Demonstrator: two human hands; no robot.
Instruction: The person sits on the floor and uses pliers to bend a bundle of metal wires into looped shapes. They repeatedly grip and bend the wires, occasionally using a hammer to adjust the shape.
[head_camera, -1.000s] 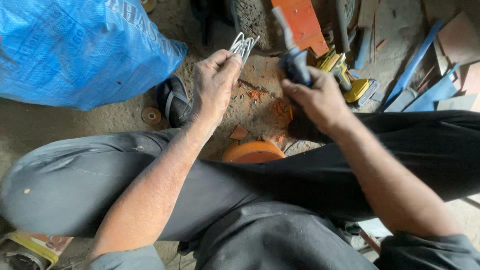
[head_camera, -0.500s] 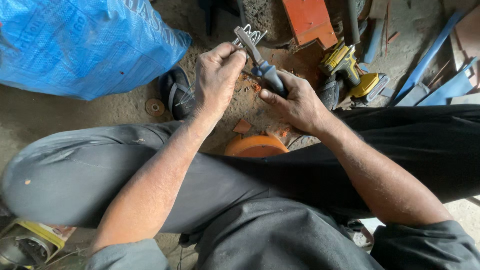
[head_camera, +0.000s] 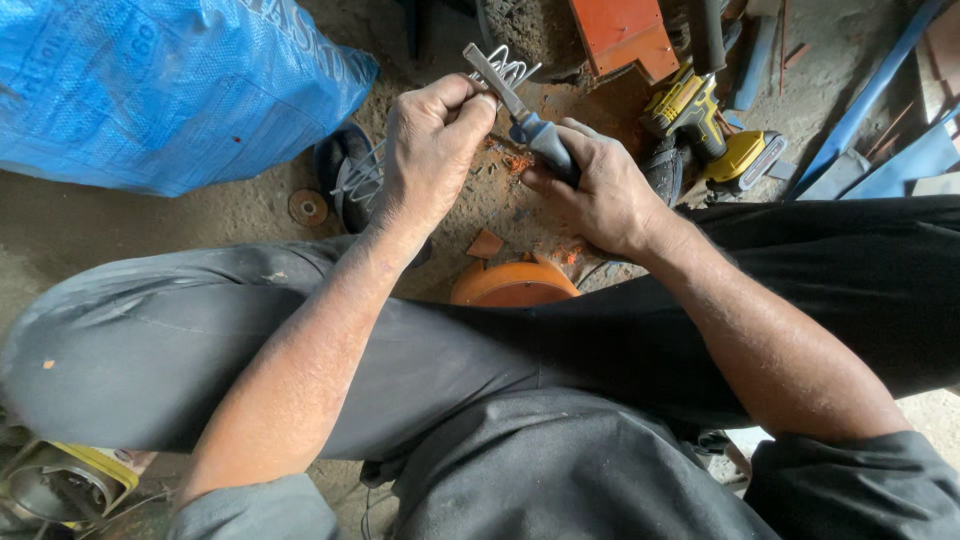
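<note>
My left hand (head_camera: 432, 150) is closed around a bundle of thin silver wire (head_camera: 508, 70), whose looped ends stick out above my fingers; more wire strands trail below the hand near my sandal. My right hand (head_camera: 598, 190) grips the blue handles of a pair of pliers (head_camera: 520, 105). The grey jaws of the pliers reach up to the wire loops just above my left thumb. Both hands are close together over the dirt floor, above my crossed legs in dark trousers.
A blue woven sack (head_camera: 170, 85) lies at the upper left. A yellow and black cordless drill (head_camera: 710, 130) and an orange metal piece (head_camera: 620, 35) lie beyond my right hand. An orange round object (head_camera: 512, 285) sits by my knee, blue metal bars (head_camera: 870, 110) at right.
My right hand has swung the pliers left and down until the jaws meet the wire held in my left hand. My left hand has stayed nearly in place.
</note>
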